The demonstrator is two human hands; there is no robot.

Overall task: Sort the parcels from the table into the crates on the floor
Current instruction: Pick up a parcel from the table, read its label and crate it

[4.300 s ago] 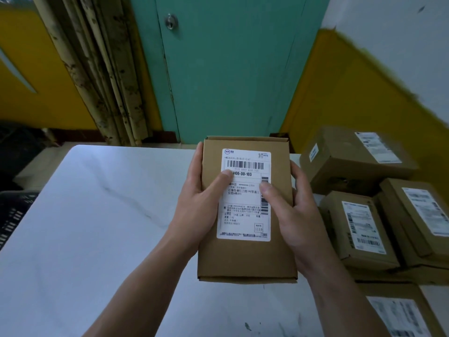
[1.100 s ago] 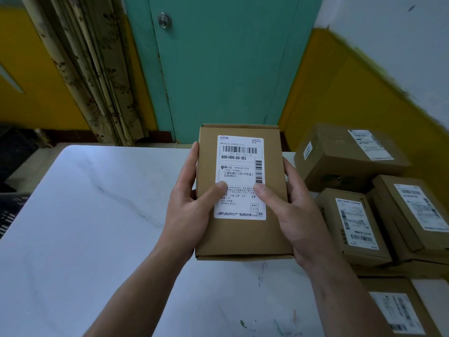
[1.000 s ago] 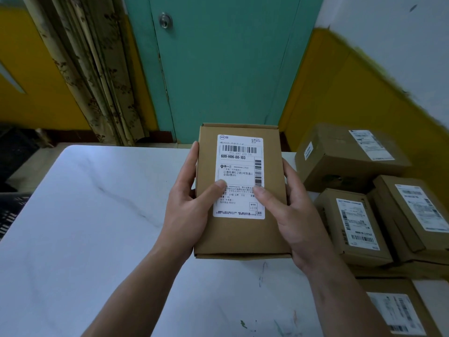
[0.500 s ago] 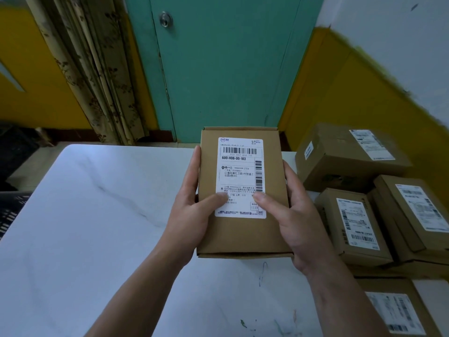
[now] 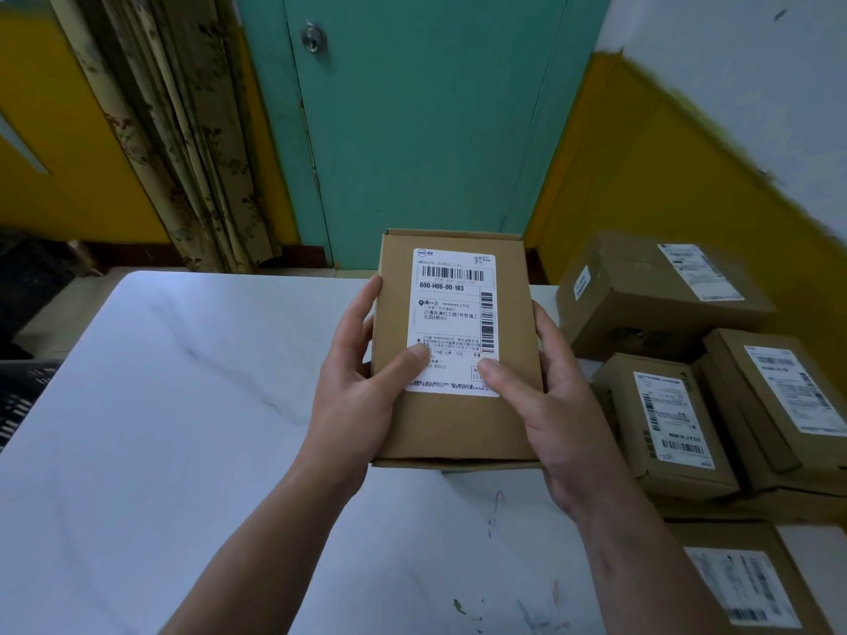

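A flat brown cardboard parcel (image 5: 458,423) with a white shipping label facing me is held above the white marble table (image 5: 160,428). My left hand (image 5: 357,387) grips its left edge with the thumb on the label's lower left corner. My right hand (image 5: 550,405) grips its right edge, thumb on the label's lower right corner. A black crate (image 5: 23,396) shows only as a sliver at the far left edge, below table level.
Several more labelled cardboard parcels are piled on the right side of the table: a large one (image 5: 651,304) at the back, two smaller (image 5: 664,433) (image 5: 788,405) in front, another (image 5: 742,584) nearest me. A teal door (image 5: 412,130) and curtain (image 5: 183,153) stand beyond the table.
Both thumbs have slid down the label from its middle to its bottom corners. The parcel stays held in nearly the same place.
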